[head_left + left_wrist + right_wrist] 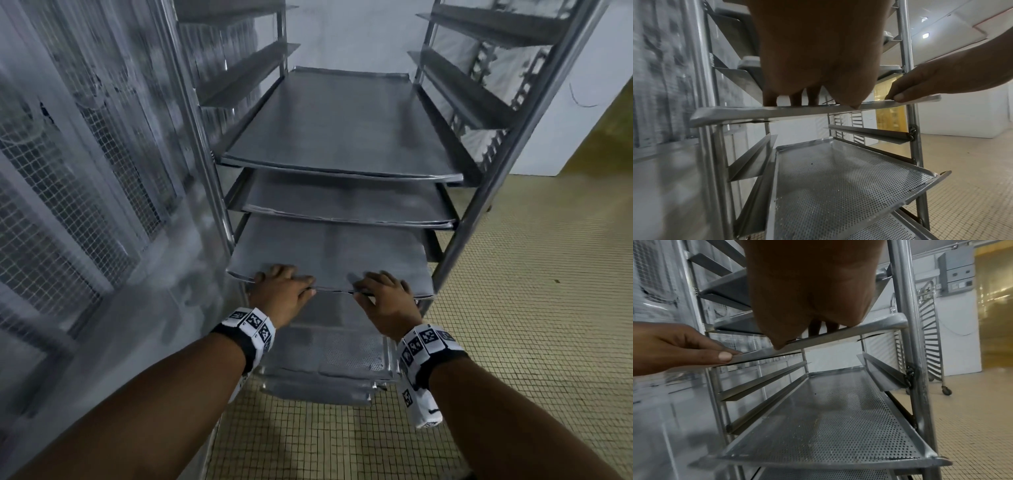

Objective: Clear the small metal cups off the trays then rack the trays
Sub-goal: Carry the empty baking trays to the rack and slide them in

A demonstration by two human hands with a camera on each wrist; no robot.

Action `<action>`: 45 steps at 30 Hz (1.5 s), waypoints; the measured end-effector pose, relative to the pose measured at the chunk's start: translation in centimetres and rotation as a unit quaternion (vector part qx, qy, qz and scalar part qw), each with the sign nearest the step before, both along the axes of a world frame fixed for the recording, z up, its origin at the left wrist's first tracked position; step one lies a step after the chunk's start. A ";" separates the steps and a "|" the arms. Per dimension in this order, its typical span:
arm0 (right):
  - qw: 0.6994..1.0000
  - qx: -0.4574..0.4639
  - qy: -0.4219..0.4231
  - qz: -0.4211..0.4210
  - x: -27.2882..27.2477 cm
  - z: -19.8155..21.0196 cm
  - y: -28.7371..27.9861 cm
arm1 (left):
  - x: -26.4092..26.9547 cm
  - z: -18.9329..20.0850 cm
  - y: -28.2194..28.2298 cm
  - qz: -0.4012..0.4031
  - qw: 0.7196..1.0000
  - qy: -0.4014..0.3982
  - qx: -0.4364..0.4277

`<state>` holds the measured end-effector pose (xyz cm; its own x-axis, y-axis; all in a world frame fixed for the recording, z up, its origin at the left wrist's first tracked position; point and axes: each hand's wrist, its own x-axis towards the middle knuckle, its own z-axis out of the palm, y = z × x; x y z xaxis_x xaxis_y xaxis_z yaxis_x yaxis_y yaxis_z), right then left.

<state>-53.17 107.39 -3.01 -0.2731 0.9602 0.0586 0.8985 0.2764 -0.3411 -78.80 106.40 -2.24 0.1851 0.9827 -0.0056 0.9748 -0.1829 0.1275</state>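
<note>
Head view, L hand & R hand fingers both clamping tray front edge, tray sitting in rack.

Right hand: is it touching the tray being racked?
Touching. The left wrist view shows the right hand with its thumb on the front lip of the tray; the head view agrees.

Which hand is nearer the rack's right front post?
Right. The right hand grips the tray edge near the post; the left hand grips it toward the left side.
</note>
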 end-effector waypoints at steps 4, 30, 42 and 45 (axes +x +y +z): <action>1.000 0.003 -0.005 -0.014 -0.4 0.0 2.7 | -0.3 -0.1 3.0 -0.012 1.000 0.017 0.009; 0.997 0.001 0.023 -0.070 0.0 -0.9 10.3 | 0.6 -1.5 10.7 0.004 0.999 -0.003 0.043; 0.996 -0.008 0.013 -0.084 -1.2 0.1 9.8 | -0.4 -1.2 10.0 -0.046 0.998 0.040 -0.017; 0.998 0.009 -0.011 -0.066 -1.2 -0.4 8.3 | -1.6 -2.4 8.2 -0.064 0.996 0.054 -0.011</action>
